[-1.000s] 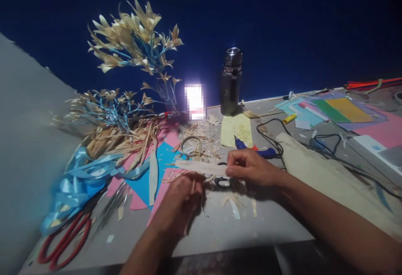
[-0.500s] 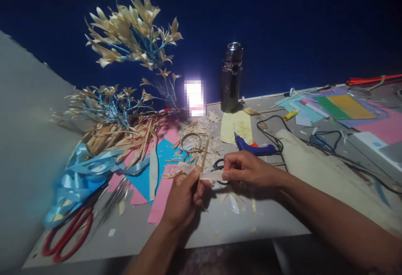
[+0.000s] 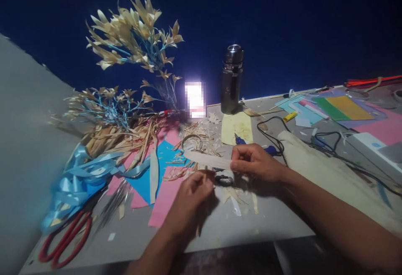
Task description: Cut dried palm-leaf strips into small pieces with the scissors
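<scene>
Pinched by one end in my right hand point(image 3: 256, 164), a pale, flat strip of dried husk point(image 3: 209, 160) stretches leftward over the table. My left hand point(image 3: 193, 193) is lower and nearer to me, its fingers closed around a thin tan stick point(image 3: 198, 229), mostly hidden by the hand; a bit pokes out below. The two hands are apart. Black-handled scissors point(image 3: 224, 179) lie between them, partly covered. Behind my right hand is a blue glue gun point(image 3: 269, 149), its middle hidden. A ring-shaped roll point(image 3: 191, 136) sits beyond the strip's free end among husk scraps.
Dried-husk flower branches point(image 3: 135, 36) rise at the back left, above blue ribbon point(image 3: 84, 170) and red-handled scissors point(image 3: 67, 241). A dark flask point(image 3: 232, 84) stands at the back. Cables, a cream cloth point(image 3: 323, 170) and a white box point(image 3: 373, 153) occupy the right.
The strip has come away from my left hand and now hangs from my right hand alone, swung slightly upward. My left hand has dropped a little, tipping the stick downward.
</scene>
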A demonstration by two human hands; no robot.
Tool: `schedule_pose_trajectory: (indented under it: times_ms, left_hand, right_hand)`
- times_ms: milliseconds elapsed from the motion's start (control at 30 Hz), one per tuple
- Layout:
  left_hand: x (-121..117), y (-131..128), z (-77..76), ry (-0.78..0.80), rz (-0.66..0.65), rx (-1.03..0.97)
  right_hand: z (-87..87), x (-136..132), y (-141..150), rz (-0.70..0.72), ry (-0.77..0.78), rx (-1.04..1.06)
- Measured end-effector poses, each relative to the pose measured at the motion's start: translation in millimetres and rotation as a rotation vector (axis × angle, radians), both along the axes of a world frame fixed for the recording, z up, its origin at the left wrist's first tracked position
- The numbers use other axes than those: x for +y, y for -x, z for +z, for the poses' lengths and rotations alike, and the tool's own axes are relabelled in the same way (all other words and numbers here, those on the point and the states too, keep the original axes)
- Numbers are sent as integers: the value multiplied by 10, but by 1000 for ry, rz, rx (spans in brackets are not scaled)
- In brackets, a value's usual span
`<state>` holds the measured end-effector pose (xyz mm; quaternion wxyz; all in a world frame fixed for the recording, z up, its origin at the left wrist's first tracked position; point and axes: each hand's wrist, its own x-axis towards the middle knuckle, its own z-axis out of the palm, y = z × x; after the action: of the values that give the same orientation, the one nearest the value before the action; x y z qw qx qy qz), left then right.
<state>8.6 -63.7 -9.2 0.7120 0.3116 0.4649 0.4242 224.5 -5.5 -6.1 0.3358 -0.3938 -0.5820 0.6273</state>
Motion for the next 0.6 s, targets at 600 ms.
schedule_pose_trajectory:
  times_ms: [600]
  left_hand:
    - [147, 86, -89, 158, 98, -183]
  right_hand:
    - [-70, 28, 47, 120, -78, -183]
